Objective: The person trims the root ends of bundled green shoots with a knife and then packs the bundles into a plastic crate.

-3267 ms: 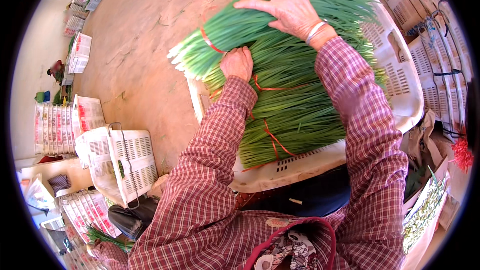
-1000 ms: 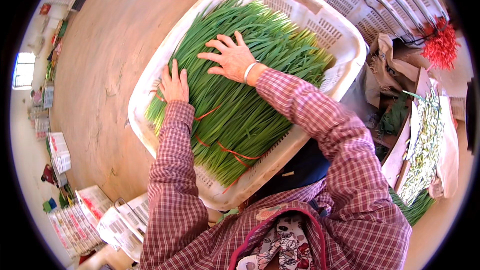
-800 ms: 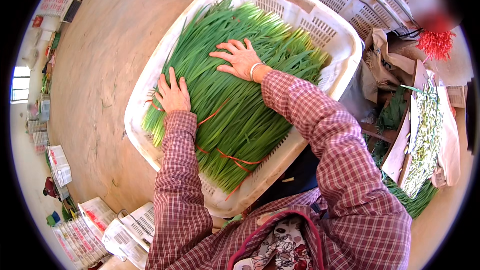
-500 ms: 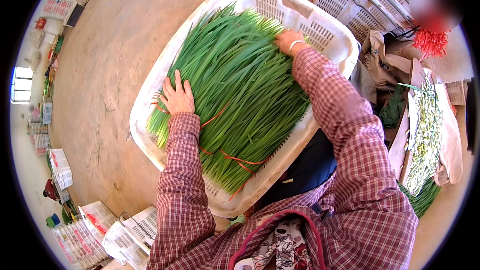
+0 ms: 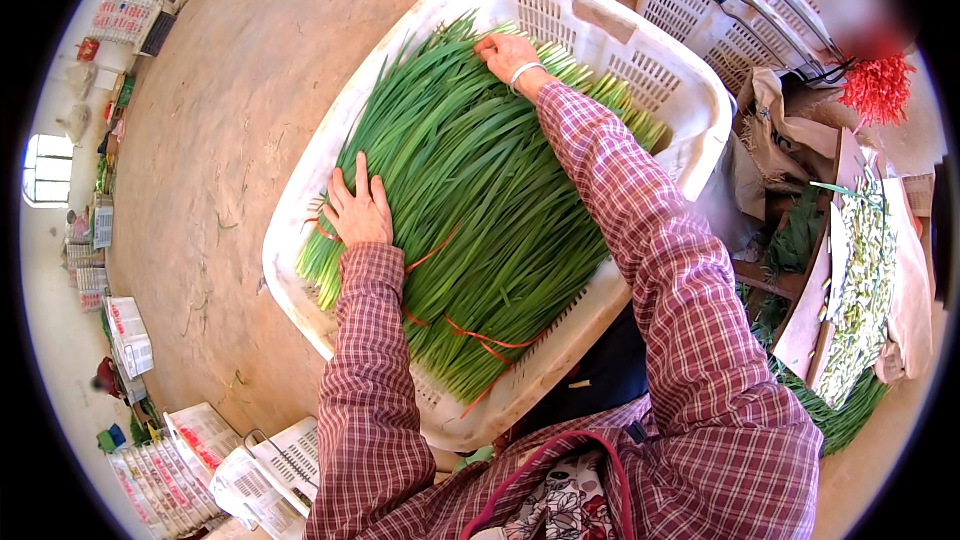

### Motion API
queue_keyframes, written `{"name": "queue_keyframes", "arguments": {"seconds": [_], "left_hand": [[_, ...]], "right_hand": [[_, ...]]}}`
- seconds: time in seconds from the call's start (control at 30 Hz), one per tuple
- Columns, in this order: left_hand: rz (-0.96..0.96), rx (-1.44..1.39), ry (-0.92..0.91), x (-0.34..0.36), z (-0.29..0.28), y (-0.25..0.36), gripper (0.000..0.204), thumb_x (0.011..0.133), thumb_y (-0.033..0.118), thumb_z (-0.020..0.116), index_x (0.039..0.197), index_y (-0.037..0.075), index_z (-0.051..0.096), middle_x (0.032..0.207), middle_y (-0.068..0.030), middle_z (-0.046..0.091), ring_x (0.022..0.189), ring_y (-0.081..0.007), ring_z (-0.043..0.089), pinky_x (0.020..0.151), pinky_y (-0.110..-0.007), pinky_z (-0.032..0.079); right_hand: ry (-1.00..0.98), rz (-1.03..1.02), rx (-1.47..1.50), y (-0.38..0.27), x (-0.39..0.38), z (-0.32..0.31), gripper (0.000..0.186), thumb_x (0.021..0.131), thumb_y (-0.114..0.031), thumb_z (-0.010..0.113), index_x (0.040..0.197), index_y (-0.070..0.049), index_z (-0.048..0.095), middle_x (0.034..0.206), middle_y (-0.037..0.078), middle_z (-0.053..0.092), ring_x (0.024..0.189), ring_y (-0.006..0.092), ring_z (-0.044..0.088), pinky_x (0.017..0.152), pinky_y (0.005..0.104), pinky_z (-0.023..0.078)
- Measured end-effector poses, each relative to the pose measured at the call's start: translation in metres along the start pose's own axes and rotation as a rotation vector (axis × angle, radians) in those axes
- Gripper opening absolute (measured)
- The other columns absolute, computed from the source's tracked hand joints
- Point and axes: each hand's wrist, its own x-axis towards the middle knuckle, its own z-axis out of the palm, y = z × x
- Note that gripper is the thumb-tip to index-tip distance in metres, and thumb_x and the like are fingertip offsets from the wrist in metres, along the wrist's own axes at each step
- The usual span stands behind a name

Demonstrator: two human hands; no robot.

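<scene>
- In the head view, my left hand (image 5: 360,212) lies palm down with the fingers spread, resting on the near-left part of the long green leaves (image 5: 480,210).
- My right hand (image 5: 507,55) reaches to the far side, its fingers bent down by the pale stem ends (whether they pinch any stems, I cannot tell).
- The leaves lie in a thick layer inside the white basket (image 5: 700,120), which sits tilted in front of my body.
- Thin red ties (image 5: 490,341) cross the leaves on the side nearest me; another bit of red shows just beside my left hand.
- Off to my right are a heap of cut pale stems (image 5: 860,280), crumpled brown sacking (image 5: 790,135) and a bunch of red strings (image 5: 876,90).
- White crates (image 5: 675,5) stand beyond the basket at upper right.
</scene>
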Motion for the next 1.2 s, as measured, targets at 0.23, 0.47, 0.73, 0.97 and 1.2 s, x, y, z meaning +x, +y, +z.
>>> {"name": "queue_keyframes", "arguments": {"seconds": [0.23, 0.47, 0.73, 0.97, 1.2], "left_hand": [[-0.016, 0.004, -0.005, -0.006, -0.003, -0.001, 0.046, 0.094, 0.041, 0.034, 0.139, 0.035, 0.030, 0.140, -0.0133, 0.031, 0.131, -0.0273, 0.026, 0.104, -0.052, 0.019], [0.000, 0.026, 0.015, -0.006, -0.005, 0.000, 0.045, 0.094, 0.040, 0.033, 0.139, 0.034, 0.031, 0.139, -0.0136, 0.032, 0.130, -0.0276, 0.028, 0.103, -0.051, 0.021], [0.021, 0.015, 0.016, -0.004, -0.004, 0.003, 0.046, 0.094, 0.041, 0.035, 0.139, 0.034, 0.030, 0.139, -0.0131, 0.031, 0.129, -0.0291, 0.028, 0.103, -0.053, 0.021], [0.042, -0.028, 0.063, -0.004, -0.006, 0.002, 0.047, 0.094, 0.038, 0.036, 0.139, 0.030, 0.032, 0.142, -0.0133, 0.028, 0.132, -0.0283, 0.024, 0.104, -0.051, 0.019], [0.285, -0.147, -0.045, -0.021, -0.016, 0.083, 0.050, 0.091, 0.041, 0.041, 0.139, 0.028, 0.033, 0.146, -0.0073, 0.022, 0.136, -0.0275, 0.017, 0.106, -0.055, 0.014]], "right_hand": [[-0.118, 0.210, 0.031, -0.001, 0.016, 0.009, 0.031, 0.081, -0.034, 0.057, 0.103, -0.015, 0.068, 0.105, 0.012, 0.064, 0.100, 0.0300, 0.059, 0.090, 0.0372, 0.045], [-0.195, 0.310, -0.044, -0.012, 0.016, 0.010, 0.032, 0.077, -0.038, 0.063, 0.101, -0.018, 0.069, 0.104, 0.008, 0.065, 0.098, 0.0261, 0.060, 0.085, 0.0361, 0.047], [0.481, 0.427, 0.266, 0.020, 0.011, 0.000, 0.022, 0.083, -0.025, 0.058, 0.090, -0.006, 0.065, 0.090, 0.012, 0.066, 0.081, 0.0239, 0.064, 0.072, 0.0350, 0.052], [-0.133, 0.270, 1.035, -0.006, -0.022, -0.040, 0.017, 0.086, -0.014, 0.056, 0.095, 0.000, 0.053, 0.086, 0.011, 0.064, 0.071, 0.0182, 0.065, 0.058, 0.0286, 0.056], [-0.310, 0.249, 0.553, -0.003, -0.064, -0.028, 0.013, 0.081, -0.014, 0.059, 0.084, -0.001, 0.061, 0.077, 0.006, 0.066, 0.062, 0.0110, 0.064, 0.053, 0.0235, 0.053]]}}
